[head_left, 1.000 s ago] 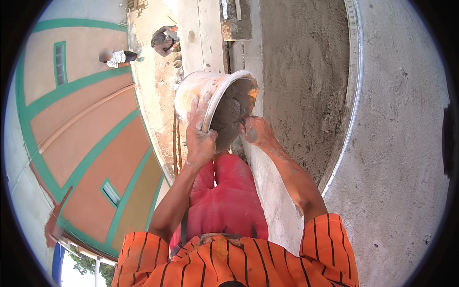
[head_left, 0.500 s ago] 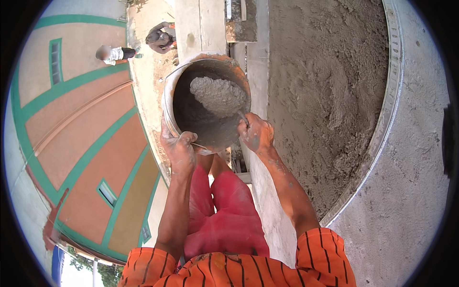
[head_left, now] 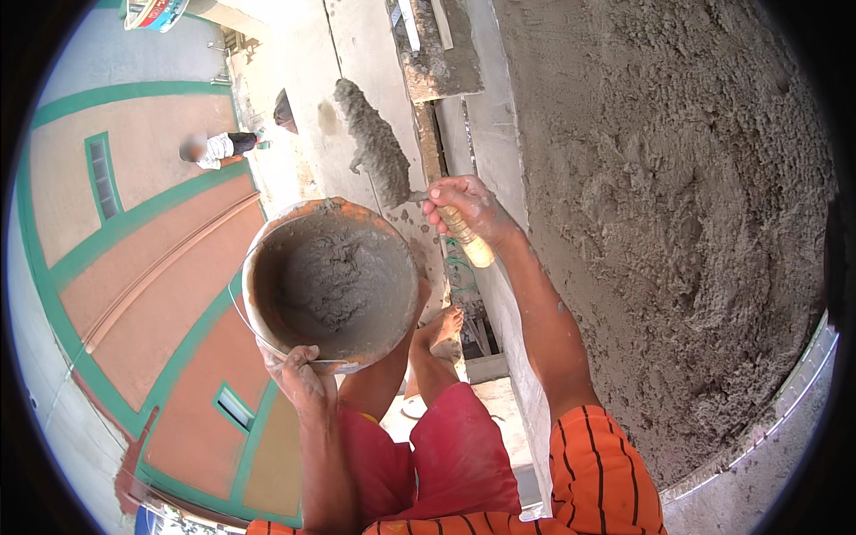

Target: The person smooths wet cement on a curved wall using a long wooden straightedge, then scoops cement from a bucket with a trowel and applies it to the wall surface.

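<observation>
My left hand (head_left: 301, 379) grips the near rim of a bucket (head_left: 253, 299), thumb over the edge beside the wire handle. Wet grey mortar (head_left: 334, 278) lies inside the bucket, whose mouth faces up toward me. Beyond the bucket to the right, my right hand (head_left: 471, 212) is closed on a trowel (head_left: 467, 239) by its yellowish wooden handle. A long heap of mortar (head_left: 374, 143) covers the trowel's blade, which points to the far left. The blade is clear of the bucket; mortar hides most of its metal.
A wall coated in rough wet mortar (head_left: 660, 205) fills the right. Pale planks (head_left: 308, 53) run ahead, with a small ledge (head_left: 450, 62) holding strips. My bare foot (head_left: 443, 330) shows below the bucket. A person (head_left: 218, 150) stands far left, near a painted building (head_left: 152, 267).
The loaded trowel has come out of the bucket and swung up and away. My left hand has brought the bucket lower and to the left. The view has shifted along the wall.
</observation>
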A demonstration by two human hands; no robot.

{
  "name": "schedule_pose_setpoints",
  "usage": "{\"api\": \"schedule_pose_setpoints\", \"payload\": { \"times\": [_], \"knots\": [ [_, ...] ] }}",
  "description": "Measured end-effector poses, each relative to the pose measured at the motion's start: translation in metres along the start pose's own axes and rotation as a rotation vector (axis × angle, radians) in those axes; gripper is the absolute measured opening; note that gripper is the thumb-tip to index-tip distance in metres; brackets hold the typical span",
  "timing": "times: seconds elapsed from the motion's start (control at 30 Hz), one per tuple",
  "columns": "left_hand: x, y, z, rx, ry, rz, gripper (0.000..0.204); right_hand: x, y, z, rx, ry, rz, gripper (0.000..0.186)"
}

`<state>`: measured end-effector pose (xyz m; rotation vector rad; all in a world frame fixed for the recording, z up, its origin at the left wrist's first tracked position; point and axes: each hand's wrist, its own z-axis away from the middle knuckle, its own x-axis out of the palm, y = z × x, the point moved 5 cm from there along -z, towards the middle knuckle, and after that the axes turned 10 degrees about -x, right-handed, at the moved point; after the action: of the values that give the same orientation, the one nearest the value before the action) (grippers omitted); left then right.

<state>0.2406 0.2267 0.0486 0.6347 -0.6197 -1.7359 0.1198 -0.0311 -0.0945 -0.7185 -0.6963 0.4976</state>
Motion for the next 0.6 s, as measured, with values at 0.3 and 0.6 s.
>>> {"api": "schedule_pose_setpoints", "payload": {
  "times": [0.3,0.6],
  "knots": [
    [-0.016,-0.004,-0.01,-0.244,0.171,-0.065,0.073,-0.18,0.08,0.021,-0.242,0.701,0.177,0.022],
    [-0.015,0.006,-0.02,-0.162,0.06,-0.146,0.074,-0.307,0.195,-0.1,-0.104,0.854,0.799,0.034]
  ]
}}
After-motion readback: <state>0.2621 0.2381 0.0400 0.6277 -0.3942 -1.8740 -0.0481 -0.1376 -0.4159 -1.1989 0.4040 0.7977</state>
